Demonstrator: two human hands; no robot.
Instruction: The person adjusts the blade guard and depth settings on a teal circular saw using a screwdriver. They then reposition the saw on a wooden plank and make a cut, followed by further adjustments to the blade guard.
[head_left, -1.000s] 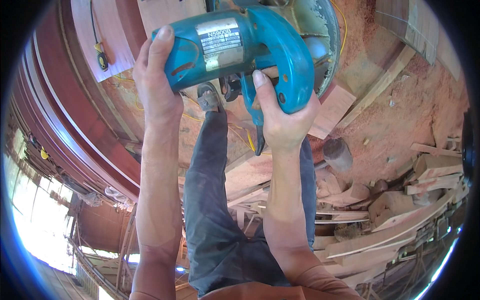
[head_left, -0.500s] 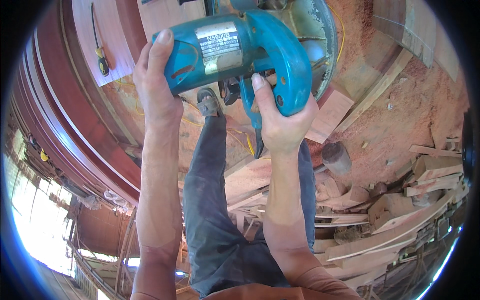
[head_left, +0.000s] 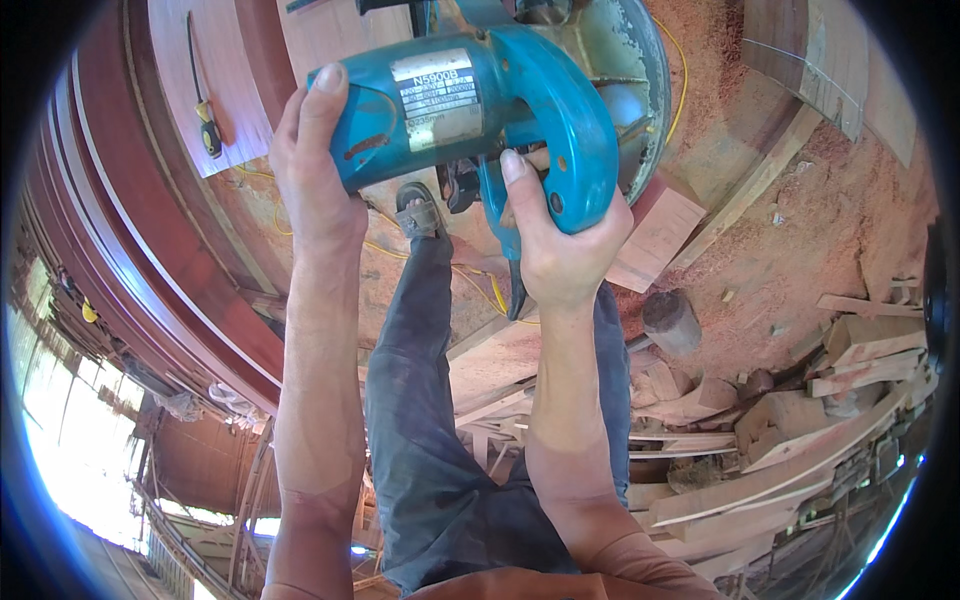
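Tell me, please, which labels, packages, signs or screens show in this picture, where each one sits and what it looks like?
Rating label: stuck on the motor housing of the teal circular saw, between the left hand and the right hand; a rectangle, silver-grey with small dark print, its edges worn.
No packages, signs or screens show.

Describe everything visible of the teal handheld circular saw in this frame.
The teal plastic-bodied circular saw is held up near the top of the head view. It has a rounded motor housing with a pale label, a looped rear handle and a grey metal blade guard behind. The left hand wraps the motor housing; the right hand grips the handle. A dark cord stub hangs below the handle.
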